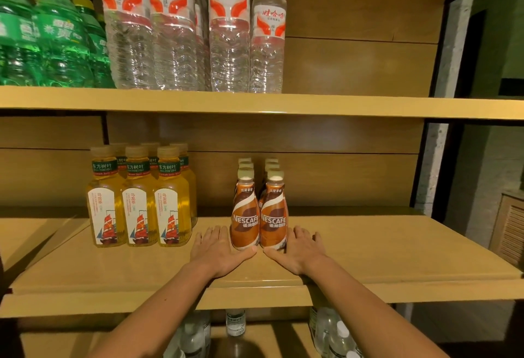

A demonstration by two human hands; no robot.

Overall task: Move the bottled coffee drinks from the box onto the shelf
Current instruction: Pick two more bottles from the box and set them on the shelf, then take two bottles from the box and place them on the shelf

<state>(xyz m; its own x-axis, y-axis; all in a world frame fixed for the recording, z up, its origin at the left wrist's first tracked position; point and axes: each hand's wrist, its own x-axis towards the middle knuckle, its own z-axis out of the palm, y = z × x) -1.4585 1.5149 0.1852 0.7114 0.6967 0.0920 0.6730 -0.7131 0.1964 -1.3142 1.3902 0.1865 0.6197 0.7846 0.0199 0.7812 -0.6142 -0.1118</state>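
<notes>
Several brown Nescafe coffee bottles (258, 210) stand upright in two rows on the middle wooden shelf (382, 250), running front to back. My left hand (219, 248) lies flat on the shelf just left of the front bottles, its thumb reaching under the left front bottle. My right hand (300, 250) lies flat just right of them, thumb pointing at the right front bottle's base. Both hands have straight fingers and hold nothing. No box is in view.
Yellow tea bottles (139, 202) stand left of the coffee on the same shelf. The upper shelf (340, 105) carries clear water bottles (181, 29) and green bottles (48, 31). More bottles (235, 322) show on the shelf below. A dark frame post (431, 159) bounds the right side.
</notes>
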